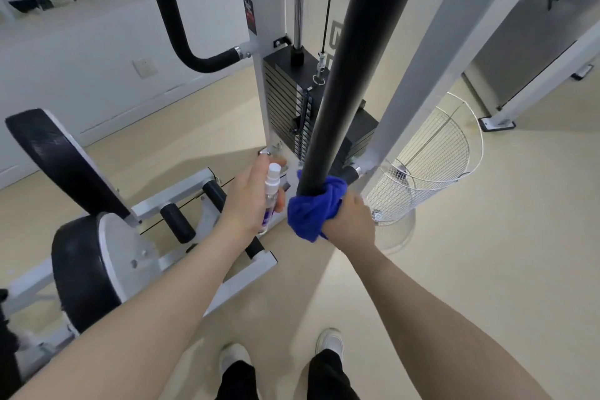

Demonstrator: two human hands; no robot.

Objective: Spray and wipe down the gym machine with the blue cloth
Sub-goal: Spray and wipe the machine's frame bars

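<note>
Two hands are occupied: a crumpled blue cloth (313, 213) is gripped by the right hand (349, 217) around the black padded bar (350, 75), while a small clear spray bottle (271, 195) is held by the left hand (253, 196).

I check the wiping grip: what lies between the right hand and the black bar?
In the head view, the blue cloth lies between right hand and black bar.

Bright even light, soft shadows, wide-angle edge warp.

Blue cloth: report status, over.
Right hand grips blue cloth around black padded bar. Left hand holds spray bottle. Nothing obstructing.
</note>
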